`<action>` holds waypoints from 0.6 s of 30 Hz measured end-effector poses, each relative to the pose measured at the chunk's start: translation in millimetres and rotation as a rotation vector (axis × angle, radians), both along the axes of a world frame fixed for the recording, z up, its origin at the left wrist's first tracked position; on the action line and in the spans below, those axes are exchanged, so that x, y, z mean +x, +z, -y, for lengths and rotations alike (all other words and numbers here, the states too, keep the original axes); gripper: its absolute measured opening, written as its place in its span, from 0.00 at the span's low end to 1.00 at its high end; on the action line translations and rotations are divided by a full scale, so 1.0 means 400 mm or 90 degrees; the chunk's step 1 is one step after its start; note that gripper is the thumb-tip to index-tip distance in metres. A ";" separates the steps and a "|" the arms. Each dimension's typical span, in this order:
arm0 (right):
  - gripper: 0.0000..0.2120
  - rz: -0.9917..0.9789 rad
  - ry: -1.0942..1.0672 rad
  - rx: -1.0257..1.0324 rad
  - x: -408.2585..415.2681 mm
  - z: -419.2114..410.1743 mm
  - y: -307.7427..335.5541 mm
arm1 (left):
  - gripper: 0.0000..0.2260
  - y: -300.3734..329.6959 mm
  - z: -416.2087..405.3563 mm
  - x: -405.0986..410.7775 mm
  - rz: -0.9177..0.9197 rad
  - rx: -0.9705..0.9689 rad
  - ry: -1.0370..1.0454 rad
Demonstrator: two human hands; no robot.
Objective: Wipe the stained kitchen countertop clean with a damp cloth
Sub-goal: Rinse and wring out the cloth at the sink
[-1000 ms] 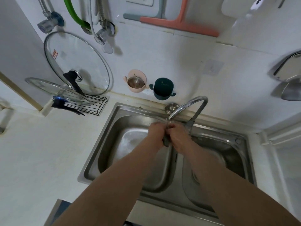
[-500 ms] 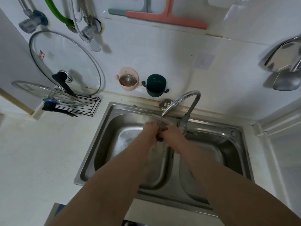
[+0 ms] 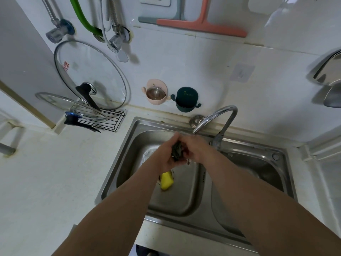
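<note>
A small dark cloth (image 3: 177, 151) is bunched up between both my hands over the left basin of the steel double sink (image 3: 118, 163). My left hand (image 3: 168, 154) grips it from the left and my right hand (image 3: 196, 149) from the right, just below the spout of the curved tap (image 3: 217, 115). Most of the cloth is hidden inside the fists. The pale countertop (image 3: 55, 182) stretches to the left of the sink.
A yellow sponge (image 3: 166, 181) lies by the drain in the left basin. Two glass lids (image 3: 88, 74) lean in a black wire rack (image 3: 108, 121) at the back left. A pink holder (image 3: 156, 92) and a dark green holder (image 3: 186, 99) hang on the wall behind the sink.
My hands have shifted a little away from the tap with the cloth, and the yellow sponge in the basin has come into view under my left wrist.
</note>
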State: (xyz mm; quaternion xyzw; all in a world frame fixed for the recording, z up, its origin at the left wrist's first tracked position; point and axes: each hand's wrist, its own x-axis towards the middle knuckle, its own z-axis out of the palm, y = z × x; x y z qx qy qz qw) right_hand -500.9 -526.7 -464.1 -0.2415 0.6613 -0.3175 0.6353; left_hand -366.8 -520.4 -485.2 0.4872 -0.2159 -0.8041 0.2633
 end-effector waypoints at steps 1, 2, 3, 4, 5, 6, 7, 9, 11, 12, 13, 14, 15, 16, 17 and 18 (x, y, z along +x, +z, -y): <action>0.19 0.020 -0.001 0.003 -0.005 0.003 -0.002 | 0.25 -0.003 -0.001 0.001 0.005 -0.004 -0.004; 0.17 0.021 0.003 0.005 -0.010 0.005 -0.004 | 0.22 -0.005 -0.002 0.001 0.013 0.004 -0.002; 0.14 0.012 0.003 0.001 -0.014 0.006 -0.005 | 0.19 -0.006 -0.002 -0.001 0.026 0.014 0.005; 0.12 -0.007 -0.002 -0.004 -0.017 0.007 -0.005 | 0.18 -0.008 -0.003 -0.005 0.041 0.026 0.017; 0.10 -0.027 -0.014 -0.010 -0.018 0.004 -0.007 | 0.17 -0.011 -0.003 -0.009 0.048 0.042 0.041; 0.10 -0.042 -0.028 -0.013 -0.020 0.002 -0.007 | 0.17 -0.009 0.000 -0.013 0.041 0.062 0.072; 0.10 -0.048 -0.041 -0.011 -0.022 -0.003 -0.007 | 0.18 -0.008 0.002 -0.018 0.021 0.075 0.092; 0.10 -0.035 -0.061 -0.004 -0.025 -0.016 -0.008 | 0.21 -0.010 0.007 -0.032 -0.041 0.084 0.080; 0.10 0.016 -0.079 0.001 -0.031 -0.037 -0.004 | 0.21 0.000 0.004 -0.059 -0.111 0.096 0.084; 0.10 0.041 -0.087 -0.006 -0.033 -0.045 -0.002 | 0.19 0.002 0.008 -0.076 -0.127 0.099 0.108; 0.10 0.044 -0.094 -0.020 -0.037 -0.053 0.001 | 0.16 -0.001 0.009 -0.097 -0.123 0.089 0.140; 0.10 0.022 -0.092 -0.034 -0.040 -0.058 0.005 | 0.14 -0.004 0.014 -0.118 -0.095 0.069 0.159; 0.09 -0.032 -0.084 -0.047 -0.044 -0.062 0.010 | 0.14 -0.009 0.023 -0.137 -0.019 0.040 0.166; 0.09 -0.124 -0.068 -0.067 -0.051 -0.066 0.013 | 0.15 -0.013 0.031 -0.155 0.109 -0.017 0.128; 0.10 -0.234 -0.034 -0.096 -0.061 -0.068 0.012 | 0.14 -0.010 0.033 -0.167 0.278 -0.073 0.053; 0.10 -0.336 0.011 -0.121 -0.069 -0.072 0.010 | 0.13 -0.007 0.040 -0.168 0.411 -0.124 0.039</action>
